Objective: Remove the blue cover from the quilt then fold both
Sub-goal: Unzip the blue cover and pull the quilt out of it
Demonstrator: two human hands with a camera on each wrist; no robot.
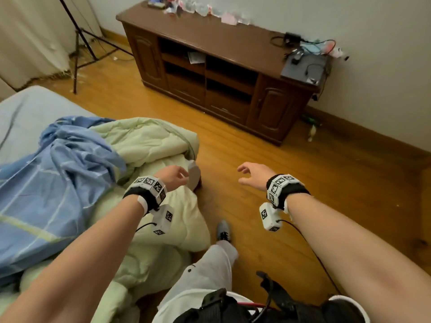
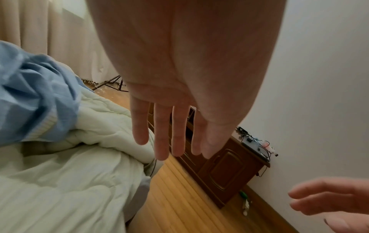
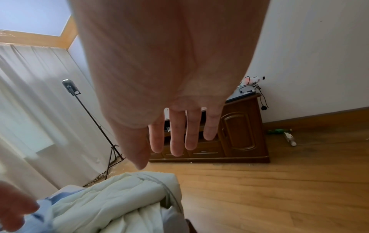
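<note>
Clearly both hands are empty: the left hand (image 1: 173,177) hovers with loosely spread fingers just above the pale green quilt (image 1: 154,145), and the right hand (image 1: 254,174) hangs relaxed and apart over the wooden floor (image 1: 291,183). The blue cover (image 1: 53,173) lies crumpled on the quilt's far-left side on the bed (image 1: 21,113), seemingly mostly off already (whether any part of the quilt is inside it cannot be told). To do this step well, I judge each hand should take one corner of a single piece, pull it fully free and spread it flat before folding, keeping the overhanging quilt off the floor.
</note>
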